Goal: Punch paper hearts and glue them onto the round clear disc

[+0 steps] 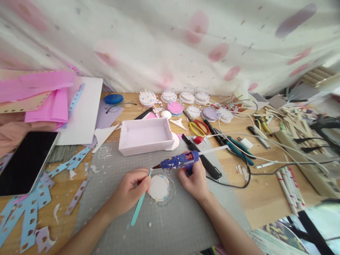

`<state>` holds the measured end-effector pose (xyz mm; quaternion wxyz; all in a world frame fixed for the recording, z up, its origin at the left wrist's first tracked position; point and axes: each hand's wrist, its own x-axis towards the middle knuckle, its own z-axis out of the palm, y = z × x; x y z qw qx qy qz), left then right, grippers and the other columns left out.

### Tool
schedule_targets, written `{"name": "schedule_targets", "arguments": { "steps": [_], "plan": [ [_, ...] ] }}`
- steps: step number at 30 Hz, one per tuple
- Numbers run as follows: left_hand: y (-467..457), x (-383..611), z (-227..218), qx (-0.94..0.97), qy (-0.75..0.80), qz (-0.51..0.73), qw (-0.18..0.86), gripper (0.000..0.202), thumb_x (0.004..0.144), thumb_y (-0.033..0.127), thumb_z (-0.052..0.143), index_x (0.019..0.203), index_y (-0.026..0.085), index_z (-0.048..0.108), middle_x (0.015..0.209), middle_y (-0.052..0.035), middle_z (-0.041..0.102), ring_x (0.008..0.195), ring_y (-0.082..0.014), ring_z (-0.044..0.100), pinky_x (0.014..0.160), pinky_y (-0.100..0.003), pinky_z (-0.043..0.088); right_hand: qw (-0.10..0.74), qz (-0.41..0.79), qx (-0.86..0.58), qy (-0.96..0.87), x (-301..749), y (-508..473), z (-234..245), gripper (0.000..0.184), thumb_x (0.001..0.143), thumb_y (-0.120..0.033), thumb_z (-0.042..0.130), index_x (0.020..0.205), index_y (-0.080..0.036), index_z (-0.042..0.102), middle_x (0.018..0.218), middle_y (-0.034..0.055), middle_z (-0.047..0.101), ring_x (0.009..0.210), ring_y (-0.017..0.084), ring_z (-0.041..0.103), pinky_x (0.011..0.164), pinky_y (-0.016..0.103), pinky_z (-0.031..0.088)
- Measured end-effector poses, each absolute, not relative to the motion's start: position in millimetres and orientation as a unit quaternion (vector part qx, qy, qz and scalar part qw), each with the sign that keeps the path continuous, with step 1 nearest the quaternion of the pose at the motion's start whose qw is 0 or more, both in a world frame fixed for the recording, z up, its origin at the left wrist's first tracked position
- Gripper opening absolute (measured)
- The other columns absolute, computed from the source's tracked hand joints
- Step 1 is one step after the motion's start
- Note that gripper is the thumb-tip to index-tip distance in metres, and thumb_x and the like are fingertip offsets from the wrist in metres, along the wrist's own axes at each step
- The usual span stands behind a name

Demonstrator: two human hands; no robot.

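My right hand [196, 181] is wrapped round the handle of a blue hot glue gun [174, 162], with a white glue stick [214, 150] poking out of its back. The gun's nozzle points left and meets the upper tip of a slim teal stick [138, 209]. Pinched in the fingers of my left hand [131, 187], that stick slants down with its rounded end low. Between the hands a white scalloped paper disc [159, 187] with small coloured dots lies on the grey cutting mat [170, 230]. A clear ring shows round the disc's edge.
Behind my hands stands a lilac open box [146, 147]. Several decorated discs [175, 108] line the back. Pliers [240, 150], a black knife [209, 166] and a trailing cord lie right. A phone [26, 163] and punched blue paper strips [29, 219] lie left.
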<state>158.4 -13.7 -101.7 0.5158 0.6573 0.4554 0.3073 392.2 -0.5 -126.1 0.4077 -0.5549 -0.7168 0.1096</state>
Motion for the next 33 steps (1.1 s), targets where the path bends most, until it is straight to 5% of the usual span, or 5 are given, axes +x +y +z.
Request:
{"name": "schedule_targets", "arguments": {
  "steps": [33],
  "plan": [
    [-12.6, 158.5, -98.0, 0.66, 0.459, 0.304, 0.511, 0.036, 0.09, 0.022, 0.04, 0.054, 0.02, 0.044, 0.059, 0.0036, 0.038, 0.061, -0.0135, 0.044, 0.058, -0.024, 0.034, 0.409, 0.099, -0.562, -0.712, 392.6, -2.5, -123.0, 0.028, 0.074, -0.013, 0.055, 0.1, -0.024, 0.053, 0.105, 0.0095, 0.064, 0.089, 0.025, 0.066, 0.071, 0.038, 0.057]
  ]
}}
